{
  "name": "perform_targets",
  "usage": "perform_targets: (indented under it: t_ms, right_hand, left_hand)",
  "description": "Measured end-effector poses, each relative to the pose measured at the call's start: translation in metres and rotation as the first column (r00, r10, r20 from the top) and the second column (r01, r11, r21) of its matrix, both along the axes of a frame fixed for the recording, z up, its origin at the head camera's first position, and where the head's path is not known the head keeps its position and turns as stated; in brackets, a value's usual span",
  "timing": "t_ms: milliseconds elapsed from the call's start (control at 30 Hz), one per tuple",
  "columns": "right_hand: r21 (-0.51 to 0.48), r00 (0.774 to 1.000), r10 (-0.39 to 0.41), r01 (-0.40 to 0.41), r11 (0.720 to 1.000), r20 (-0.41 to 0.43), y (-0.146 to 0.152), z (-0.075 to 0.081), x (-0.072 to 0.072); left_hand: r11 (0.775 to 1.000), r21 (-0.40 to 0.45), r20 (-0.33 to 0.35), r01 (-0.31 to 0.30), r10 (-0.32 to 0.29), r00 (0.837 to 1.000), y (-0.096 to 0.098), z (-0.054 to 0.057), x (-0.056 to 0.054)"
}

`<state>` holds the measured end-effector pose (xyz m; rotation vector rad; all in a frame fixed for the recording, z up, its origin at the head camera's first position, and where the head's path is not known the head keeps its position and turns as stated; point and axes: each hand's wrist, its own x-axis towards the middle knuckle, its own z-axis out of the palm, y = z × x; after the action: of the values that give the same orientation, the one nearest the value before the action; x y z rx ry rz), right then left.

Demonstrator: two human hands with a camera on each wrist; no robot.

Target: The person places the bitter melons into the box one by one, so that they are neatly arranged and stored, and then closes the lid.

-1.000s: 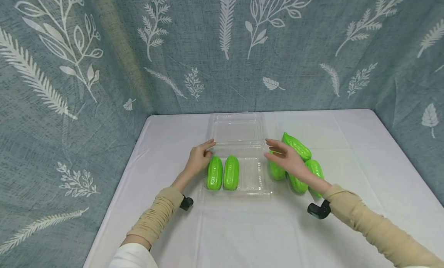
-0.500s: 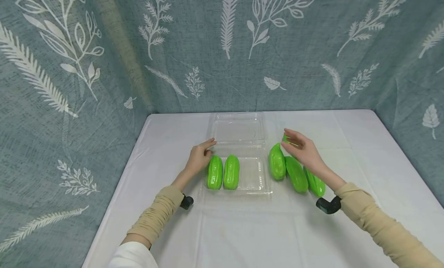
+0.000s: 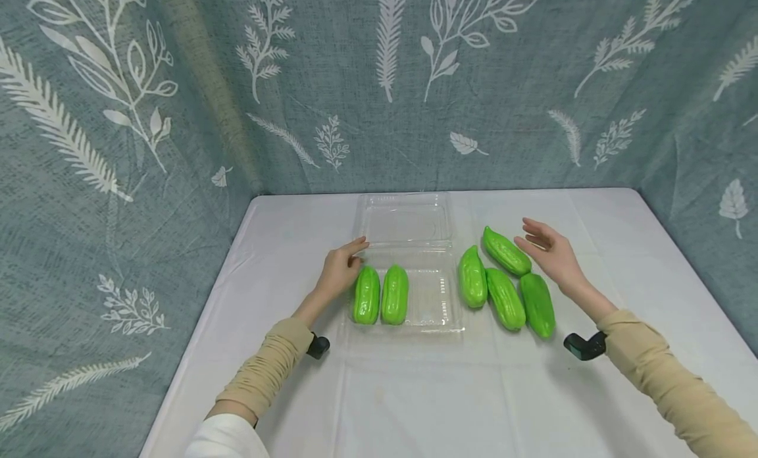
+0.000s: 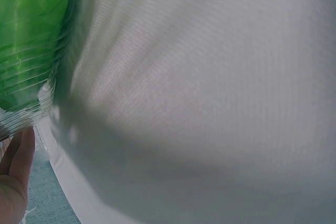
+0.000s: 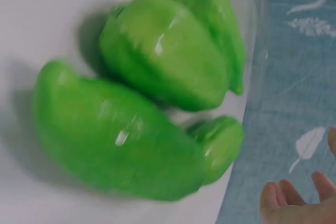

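Green loose vegetables: four lie on the white cloth (image 3: 403,392), all right of the clear container (image 3: 426,293). The far vegetable (image 3: 506,251) slants behind the rest; nearer, from left to right, come the left vegetable (image 3: 472,278), just beside the container, the middle vegetable (image 3: 506,300) and the right vegetable (image 3: 537,305).
Change: the right hand (image 3: 551,253) has shifted rightward, away from the container and past the far vegetable, uncovering the group it partly hid a moment ago.
Meaning: my judgement is that nothing has been picked up by this shift; the count in the container stays at two, and these four remain outside it.
Container contents: the first packed vegetable (image 3: 367,295) and the second packed vegetable (image 3: 395,295) lie side by side in the left part, with bare plastic to their right. The lid (image 3: 405,222) lies open on the far side.
Right hand pose: raised just right of the far vegetable, thumb and fingers loosely apart, holding nothing; its forearm comes in from the near right.
Left hand pose: the left hand (image 3: 340,271) touches the container's far-left corner, fingers reaching out; whether the thumb pinches the rim, I cannot tell.
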<state>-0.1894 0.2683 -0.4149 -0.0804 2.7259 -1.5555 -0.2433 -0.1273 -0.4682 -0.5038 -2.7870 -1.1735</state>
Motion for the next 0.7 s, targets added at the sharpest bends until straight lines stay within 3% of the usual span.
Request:
perform_targets:
  t_ms: [267, 567, 700]
  right_hand:
    - [0.062, 0.998, -0.028, 0.024, 0.998, 0.052, 0.024, -0.008, -0.001]
    - [0.125, 0.994, 0.029, -0.042, 0.991, 0.109, 0.041, -0.019, 0.005]
    - [0.136, 0.985, 0.091, -0.111, 0.984, 0.146, 0.048, -0.022, 0.007]
  left_hand:
    - [1.000, -0.005, -0.001, 0.002, -0.002, 1.000, 0.000, -0.001, 0.000]
    - [1.000, -0.002, 0.000, 0.004, -0.004, 1.000, 0.000, -0.002, 0.000]
    - [1.000, 0.001, 0.000, 0.005, -0.005, 1.000, 0.000, -0.001, 0.000]
